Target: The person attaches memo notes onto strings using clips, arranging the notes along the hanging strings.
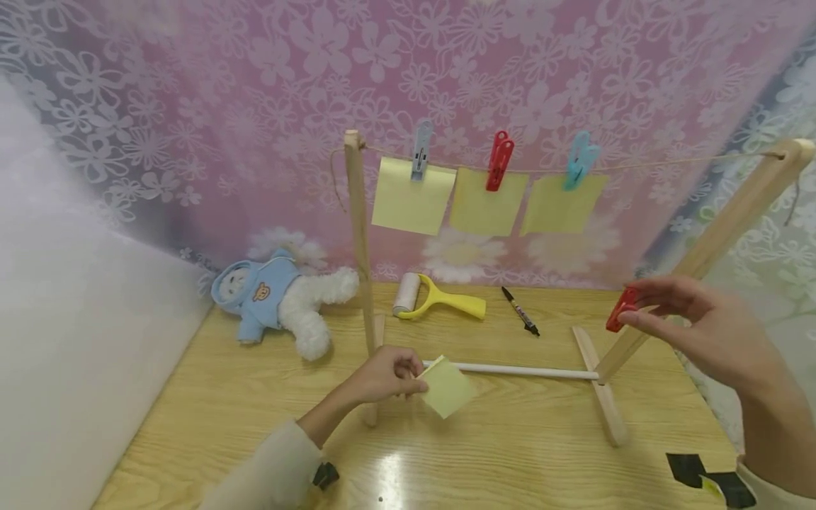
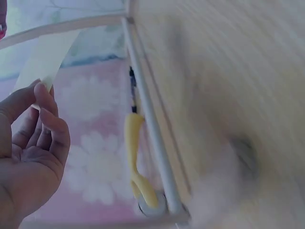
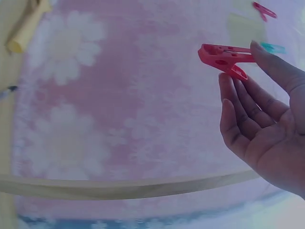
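My left hand pinches a yellow sticky note by one corner, low in front of the wooden stand. In the left wrist view the note sticks out from between thumb and fingertips. On the right, my right hand holds a red clothespin beside the stand's right post. The right wrist view shows thumb and fingertips on the handles of that clothespin. Above, three yellow notes hang from a string, held by a grey-blue clothespin, a red clothespin and a light-blue clothespin.
The stand has a left post, a right post and a white crossbar. Behind it lie a yellow-handled lint roller and a pen. A plush toy in a blue hoodie lies at the left.
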The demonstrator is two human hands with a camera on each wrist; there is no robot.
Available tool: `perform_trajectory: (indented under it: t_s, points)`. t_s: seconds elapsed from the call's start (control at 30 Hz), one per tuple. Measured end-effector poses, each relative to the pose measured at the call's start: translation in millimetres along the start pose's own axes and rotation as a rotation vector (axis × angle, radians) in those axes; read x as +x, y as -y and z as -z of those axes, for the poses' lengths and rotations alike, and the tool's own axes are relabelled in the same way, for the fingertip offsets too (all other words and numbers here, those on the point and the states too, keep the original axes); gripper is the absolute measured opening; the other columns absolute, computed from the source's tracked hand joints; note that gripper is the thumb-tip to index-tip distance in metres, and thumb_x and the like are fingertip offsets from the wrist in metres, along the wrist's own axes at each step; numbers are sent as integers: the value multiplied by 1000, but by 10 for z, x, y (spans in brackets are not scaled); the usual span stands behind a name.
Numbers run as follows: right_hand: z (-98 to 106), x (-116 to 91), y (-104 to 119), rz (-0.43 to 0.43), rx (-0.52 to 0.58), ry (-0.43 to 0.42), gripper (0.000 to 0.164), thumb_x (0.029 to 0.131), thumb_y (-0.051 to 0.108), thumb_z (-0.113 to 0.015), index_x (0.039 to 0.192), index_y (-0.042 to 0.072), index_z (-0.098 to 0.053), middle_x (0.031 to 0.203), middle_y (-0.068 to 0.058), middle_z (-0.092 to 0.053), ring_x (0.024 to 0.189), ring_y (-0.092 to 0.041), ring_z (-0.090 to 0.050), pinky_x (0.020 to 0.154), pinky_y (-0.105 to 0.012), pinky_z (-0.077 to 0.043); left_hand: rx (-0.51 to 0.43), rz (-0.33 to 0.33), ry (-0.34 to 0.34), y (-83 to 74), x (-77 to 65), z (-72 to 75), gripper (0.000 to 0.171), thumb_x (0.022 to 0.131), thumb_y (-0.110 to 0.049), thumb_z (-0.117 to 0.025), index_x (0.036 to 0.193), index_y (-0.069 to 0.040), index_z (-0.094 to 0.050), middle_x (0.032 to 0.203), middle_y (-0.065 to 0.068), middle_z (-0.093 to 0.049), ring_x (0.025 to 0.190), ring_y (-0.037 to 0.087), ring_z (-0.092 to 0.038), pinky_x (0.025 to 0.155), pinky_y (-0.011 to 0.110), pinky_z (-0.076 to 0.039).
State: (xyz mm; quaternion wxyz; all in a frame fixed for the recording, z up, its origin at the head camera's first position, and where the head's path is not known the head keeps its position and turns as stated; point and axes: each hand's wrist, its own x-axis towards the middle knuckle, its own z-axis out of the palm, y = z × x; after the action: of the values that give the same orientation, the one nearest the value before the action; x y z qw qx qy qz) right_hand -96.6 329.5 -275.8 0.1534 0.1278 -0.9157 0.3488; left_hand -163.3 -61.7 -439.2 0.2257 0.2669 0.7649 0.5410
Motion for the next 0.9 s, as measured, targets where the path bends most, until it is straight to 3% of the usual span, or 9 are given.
perform_trajectory:
  t_s: [0.13,0.3,0.37,0.53,0.63,0.77,0.9]
  points:
    - [224,186,160,36,38,-78,36,82,-6,-68,111,15,-64,97,28,-62,78,12,-58,65,-2,-42,-46,-40,-49,-224,379,-208,17,84,-18,-73,92,-6,-63,74,5,-65,65,23,-66,56,26,-51]
    - [462,407,288,146,94,-138,46,84,-11,-63,117,21,-62,102,26,-62,85,13,-58,74,1,-40,-101,-93,-70,-520,792,-492,19,84,-20,-74,93,-7,-63,80,3,-65,64,19,-67,57,28,-53]
    - [565,498,309,177,120,-163,46,83,-13,-62,118,17,-63,100,23,-64,86,11,-59,76,1,-41,-127,-119,-82,-649,934,-592,18,84,-21,-73,92,-9,-64,83,-1,-65,61,16,-66,54,26,-51]
    - [840,753,328,116,185,-183,43,84,-11,-62,121,11,-61,103,18,-66,90,8,-62,76,1,-44,-260,-201,-138,-1002,1231,-783,16,86,-18,-71,93,-7,-63,81,-1,-65,55,9,-63,50,21,-49]
    - [981,938,319,89,223,-185,40,84,-8,-64,120,10,-62,104,16,-67,91,6,-63,76,0,-45,-343,-228,-178,-1201,1374,-873,16,85,-16,-71,94,-6,-61,71,2,-64,54,8,-62,47,20,-48]
    - [1135,1173,307,94,162,-188,36,84,-2,-67,117,11,-63,103,17,-66,91,6,-62,74,1,-44,-420,-252,-238,-1438,1544,-958,16,84,-14,-72,93,-6,-62,68,6,-65,54,13,-62,48,22,-50]
    - [1264,1365,284,57,32,-175,35,84,7,-71,117,15,-64,100,22,-63,89,11,-58,73,4,-41,-555,-271,-303,-1630,1672,-1010,14,83,-7,-72,92,-4,-63,71,6,-65,53,10,-60,51,22,-51]
